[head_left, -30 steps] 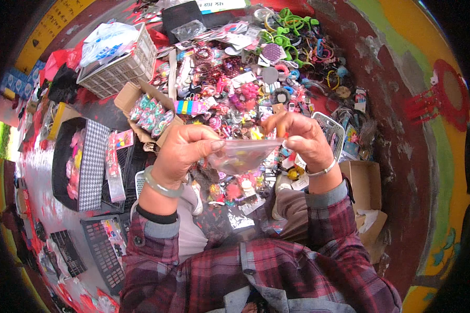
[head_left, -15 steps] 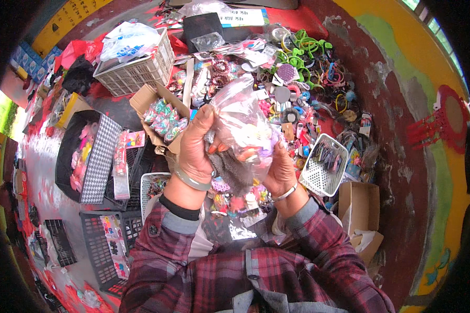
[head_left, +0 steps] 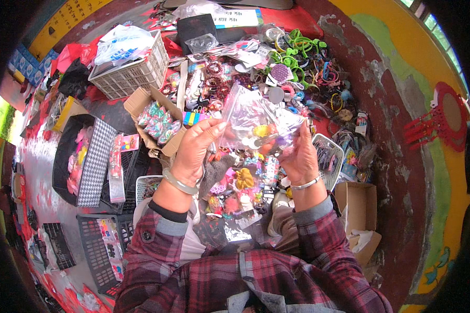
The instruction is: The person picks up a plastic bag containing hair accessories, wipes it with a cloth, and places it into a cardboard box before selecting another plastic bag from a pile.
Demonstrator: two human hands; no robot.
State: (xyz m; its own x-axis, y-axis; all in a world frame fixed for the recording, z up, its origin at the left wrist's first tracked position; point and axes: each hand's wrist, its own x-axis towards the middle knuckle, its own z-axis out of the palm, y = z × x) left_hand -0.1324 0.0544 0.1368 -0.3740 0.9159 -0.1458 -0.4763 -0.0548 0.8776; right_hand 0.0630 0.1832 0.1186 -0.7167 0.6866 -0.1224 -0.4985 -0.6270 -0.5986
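Observation:
A clear plastic bag [head_left: 249,116] with small colourful items showing in or through it is stretched between my hands, above the pile. My left hand [head_left: 194,151] pinches its left edge between thumb and fingers. A fuzzy grey cloth [head_left: 214,177] hangs from the lower fingers of that same hand. On the other side my right hand [head_left: 301,156] grips the bag's right edge, thumb up. Below the bag lie several small hair accessories, among them a mustard-yellow scrunchie [head_left: 244,178]. Whether the yellow and purple bits are inside the bag I cannot tell.
An open carton [head_left: 133,104] of small wrapped packets stands left of the pile, beside a pale crate [head_left: 115,83]. A white basket [head_left: 341,156] is right of my right hand, with an empty-looking carton [head_left: 357,203] nearer me. Green headbands [head_left: 297,44] lie at the back.
My hands have moved apart, and the bunched bag is now spread wide between them. The grey cloth has shifted left with my left hand.

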